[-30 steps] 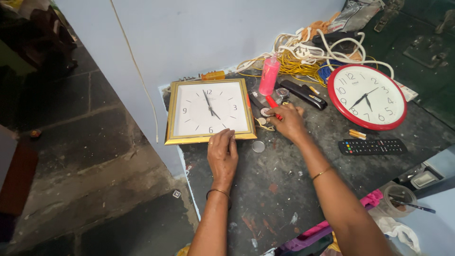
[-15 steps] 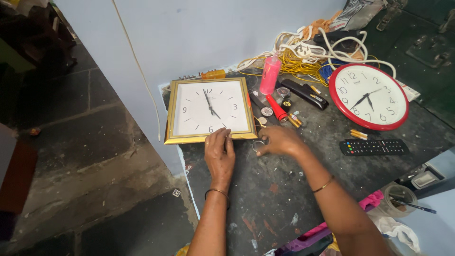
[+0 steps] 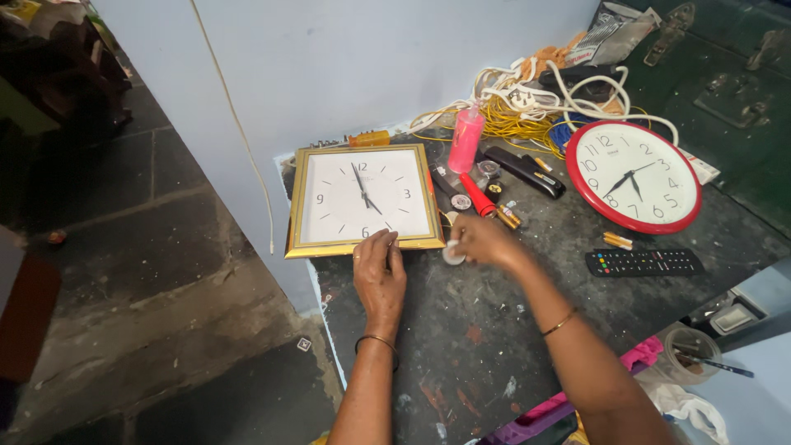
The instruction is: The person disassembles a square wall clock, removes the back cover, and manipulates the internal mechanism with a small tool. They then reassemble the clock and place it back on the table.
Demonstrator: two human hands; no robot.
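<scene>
While the left hand [image 3: 381, 276] lies flat, fingers on the square clock [image 3: 362, 198] frame's lower edge, the right hand [image 3: 482, 241] pinches a small white disc [image 3: 453, 254] just beside it. Likely light but glass-fronted (fragile), the clock lies at the desk [image 3: 494, 330] edge; best gripped by its rigid gold frame.

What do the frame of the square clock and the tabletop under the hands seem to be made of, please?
Square clock: the frame looks like gold-finished plastic or metal, shiny with bright glints; which one is unclear. Tabletop: dark, matte stone or concrete, apparently, judging by its mottled, paint-flecked surface.
</scene>
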